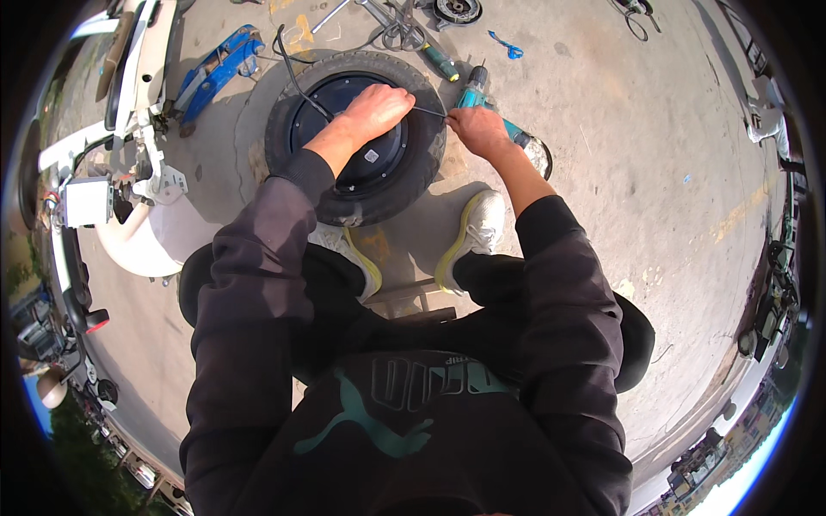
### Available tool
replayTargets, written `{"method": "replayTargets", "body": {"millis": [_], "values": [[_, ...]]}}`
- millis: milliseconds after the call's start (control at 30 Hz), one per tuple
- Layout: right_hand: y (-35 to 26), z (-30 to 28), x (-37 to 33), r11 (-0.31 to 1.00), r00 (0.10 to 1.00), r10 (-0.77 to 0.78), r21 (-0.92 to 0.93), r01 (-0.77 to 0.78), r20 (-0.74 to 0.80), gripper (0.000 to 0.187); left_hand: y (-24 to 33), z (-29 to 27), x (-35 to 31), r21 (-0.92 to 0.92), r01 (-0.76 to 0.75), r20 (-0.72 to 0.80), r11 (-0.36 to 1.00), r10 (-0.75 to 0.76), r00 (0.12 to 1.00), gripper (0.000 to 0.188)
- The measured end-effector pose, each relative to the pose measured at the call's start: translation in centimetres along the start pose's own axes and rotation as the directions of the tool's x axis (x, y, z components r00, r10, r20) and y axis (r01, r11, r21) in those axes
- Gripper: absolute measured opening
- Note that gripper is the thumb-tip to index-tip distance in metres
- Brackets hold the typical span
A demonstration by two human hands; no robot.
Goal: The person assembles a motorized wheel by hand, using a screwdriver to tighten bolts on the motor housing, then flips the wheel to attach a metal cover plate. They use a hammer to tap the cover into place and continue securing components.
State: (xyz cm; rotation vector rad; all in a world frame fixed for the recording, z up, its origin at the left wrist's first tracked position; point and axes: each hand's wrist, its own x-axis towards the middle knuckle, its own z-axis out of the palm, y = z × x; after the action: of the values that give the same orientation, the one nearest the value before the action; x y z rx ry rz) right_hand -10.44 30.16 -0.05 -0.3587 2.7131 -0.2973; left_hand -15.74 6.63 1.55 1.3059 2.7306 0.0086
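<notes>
A wheel with a black tyre point(423, 172) and a dark hub point(344, 172) lies flat on the ground in front of me; a black cable point(297, 79) rises from the hub. My left hand point(377, 112) is above the hub, its fingers closed at one end of a thin metal rod point(430, 112), perhaps a hex key. Past the tyre's right edge, my right hand point(479, 131) pinches the rod's other end. The left hand hides where the rod meets the hub. Just beyond my right hand lies a teal cordless drill point(473, 96), partly covered by it.
Beyond the wheel lie a green-handled tool point(440, 64), a spanner point(330, 15), a round metal part point(457, 9) and a blue strap point(506, 45). A blue metal bracket point(219, 70) rests left of the wheel. A white vehicle frame point(144, 155) stands further left. My shoes point(480, 225) are close to the tyre.
</notes>
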Motion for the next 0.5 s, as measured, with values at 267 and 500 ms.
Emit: {"method": "replayTargets", "body": {"millis": [267, 500], "values": [[-2.6, -9.1, 7.9, 0.951, 0.956, -0.29, -0.097, 0.293, 0.043, 0.026, -3.7, -2.5, -0.5, -0.347, 0.247, -0.095, 0.905, -0.295, 0.951, 0.02], [-3.3, -7.8, 12.2, 0.861, 0.885, -0.464, -0.218, 0.459, 0.031, 0.026, -5.4, -0.5, -1.0, -0.377, 0.352, -0.049, 0.857, -0.398, 0.916, 0.021]]}}
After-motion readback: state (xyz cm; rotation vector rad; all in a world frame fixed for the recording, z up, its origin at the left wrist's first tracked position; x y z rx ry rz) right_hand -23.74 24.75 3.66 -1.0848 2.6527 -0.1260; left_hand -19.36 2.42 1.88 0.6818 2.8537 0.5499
